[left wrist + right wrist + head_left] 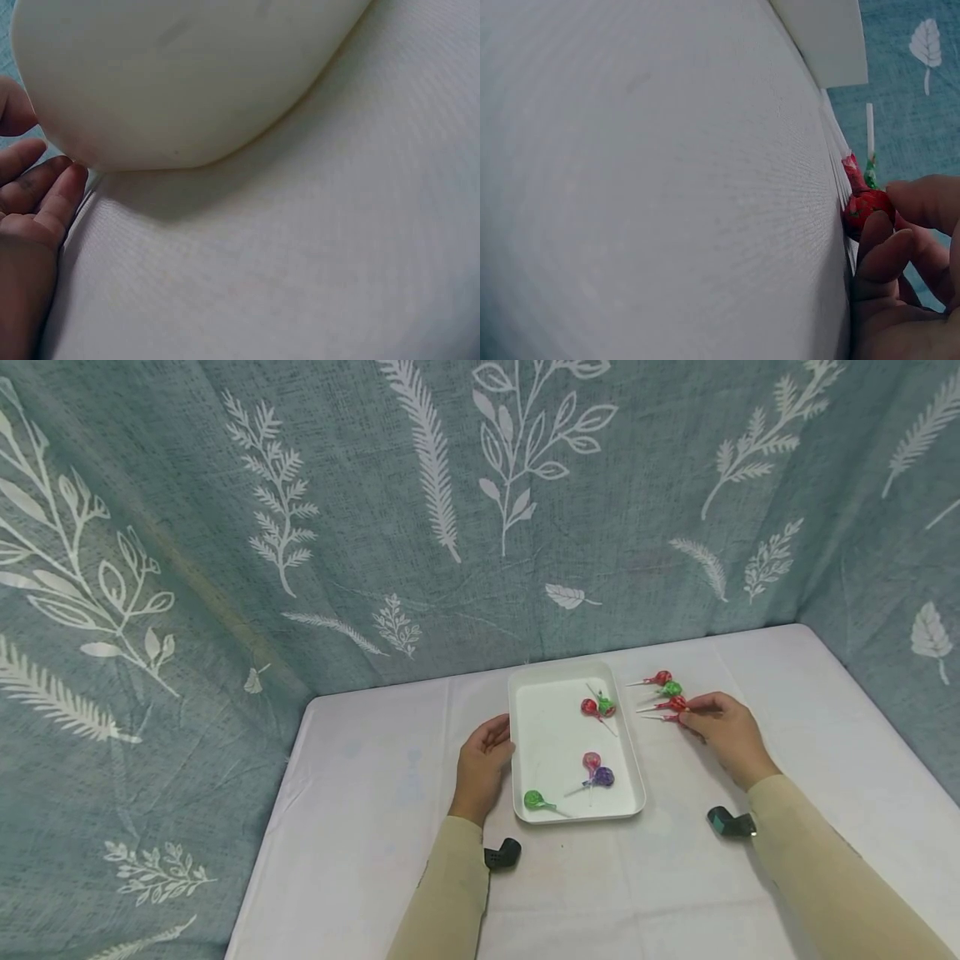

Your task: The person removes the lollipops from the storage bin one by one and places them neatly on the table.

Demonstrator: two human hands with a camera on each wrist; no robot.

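Observation:
My left hand (483,768) grips the left side of a white tray (637,777), thumb and fingers at its edge. From the left wrist view, the fingertips (71,176) meet the outer wall of the tray (187,97). To the tray's right, my right hand (727,735) pinches a red-wrapped lollipop (868,210) by its head, low over the cloth. That lollipop is the nearest of a short column, with a second red lollipop (677,703), a green lollipop (671,690) and another red lollipop (662,677) behind it. Their sticks point left, toward the tray.
Inside the tray lie a red lollipop (588,706), a green one beside it, a pink lollipop (592,761) touching a purple lollipop (604,777), and a green lollipop (533,799) near the front left corner. A white cloth (360,827) covers the table; a patterned blue-green curtain (450,585) stands behind.

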